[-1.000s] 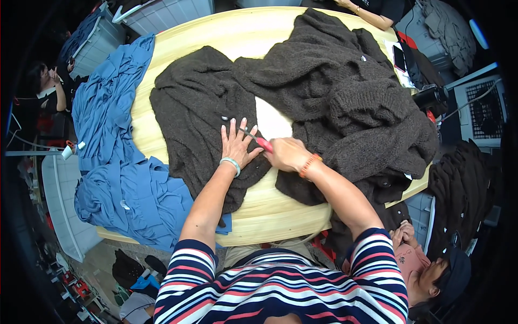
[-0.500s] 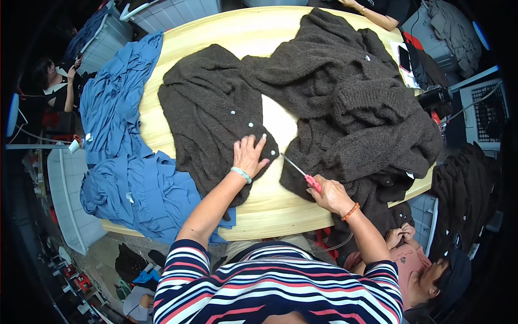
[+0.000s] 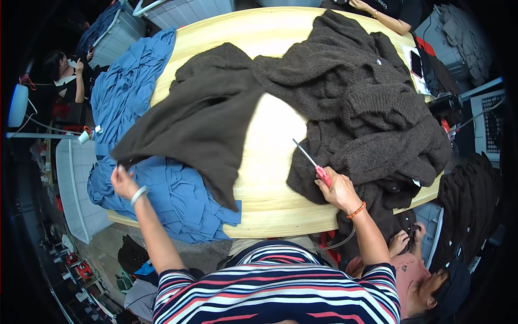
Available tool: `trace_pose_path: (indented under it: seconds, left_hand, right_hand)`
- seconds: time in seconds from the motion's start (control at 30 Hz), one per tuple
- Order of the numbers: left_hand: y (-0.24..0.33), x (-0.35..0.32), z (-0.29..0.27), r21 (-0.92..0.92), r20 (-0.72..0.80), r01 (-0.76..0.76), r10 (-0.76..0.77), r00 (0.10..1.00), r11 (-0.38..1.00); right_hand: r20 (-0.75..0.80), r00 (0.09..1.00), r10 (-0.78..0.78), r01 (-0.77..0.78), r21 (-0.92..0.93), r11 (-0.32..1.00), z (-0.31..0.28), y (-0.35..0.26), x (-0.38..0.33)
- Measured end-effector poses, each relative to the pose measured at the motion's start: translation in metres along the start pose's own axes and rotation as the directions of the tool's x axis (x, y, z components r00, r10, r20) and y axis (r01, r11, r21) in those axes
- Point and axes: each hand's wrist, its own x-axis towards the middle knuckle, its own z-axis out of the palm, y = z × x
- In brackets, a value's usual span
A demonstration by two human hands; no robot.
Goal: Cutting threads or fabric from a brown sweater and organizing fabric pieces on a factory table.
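My left hand (image 3: 125, 183) pinches the left edge of a dark brown knitted garment (image 3: 202, 116) and stretches it over the blue fabric pile (image 3: 172, 186). The garment lies partly on the pale wooden table (image 3: 272, 127), its lower corner hanging toward the front edge. In my closed right hand (image 3: 340, 190) is a red-handled tool (image 3: 307, 153) with a slim metal shaft, like a screwdriver. It points up and left over the bare wood, touching nothing. Beside it, on the right, lies a heap of dark brown knitwear (image 3: 372, 113) with a few pale buttons or tags.
A phone (image 3: 416, 63) lies at the table's far right. White bins (image 3: 78, 189) stand around it. A co-worker in pink (image 3: 404, 270) sits at the lower right near hanging dark garments (image 3: 469, 205). Another person's arm (image 3: 391, 21) rests at the far edge.
My left hand has moved from the buttoned edge far to the left, pulling the garment's edge with it. The buttons there no longer show. My right hand still holds the tool, slightly farther right.
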Motion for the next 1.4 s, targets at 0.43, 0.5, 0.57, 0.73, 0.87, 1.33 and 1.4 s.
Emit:
trace_pose_path:
  seconds: [0.43, 0.5, 0.57, 0.73, 0.87, 1.33, 1.4]
  left_hand:
    - [-0.01, -0.146, 0.095, 0.35, 0.375, 0.397, -0.515, 0.77, 0.848]
    - [-0.093, -0.11, 0.097, 0.238, 0.167, 0.158, -0.2, 0.965, 0.958]
    - [-0.064, -0.105, 0.132, 0.127, 0.047, 0.112, -0.119, 0.992, 0.986]
    - [0.102, -0.159, 0.192, -0.274, 0.318, -0.268, 0.35, 0.881, 0.924]
    - [0.139, -0.321, 0.184, -0.462, 0.874, -0.101, 0.471, 0.116, 0.881]
    - [0.0, -0.291, 0.007, 0.29, 0.308, 0.785, -0.83, 0.465, 0.547]
    - [0.011, -0.311, 0.004, 0.263, 0.247, 0.907, -0.931, 0.268, 0.33]
  right_hand:
    - [0.088, 0.995, 0.052, -0.05, -0.029, 0.998, -0.002, -0.01, 0.003]
    - [0.106, 0.994, -0.007, 0.009, -0.017, 1.0, 0.001, -0.016, 0.004]
    - [0.054, 0.999, -0.009, 0.01, -0.025, 1.0, 0.001, -0.004, -0.001]
    - [-0.013, 1.0, 0.02, -0.018, 0.11, 0.994, -0.011, 0.003, -0.014]
    - [-0.091, 0.993, 0.072, -0.032, 0.382, 0.923, -0.033, -0.005, -0.021]
    - [0.099, 0.984, -0.145, 0.124, 0.191, 0.974, -0.011, -0.036, 0.001]
    - [0.098, 0.979, -0.18, 0.162, 0.173, 0.971, -0.009, -0.043, 0.008]
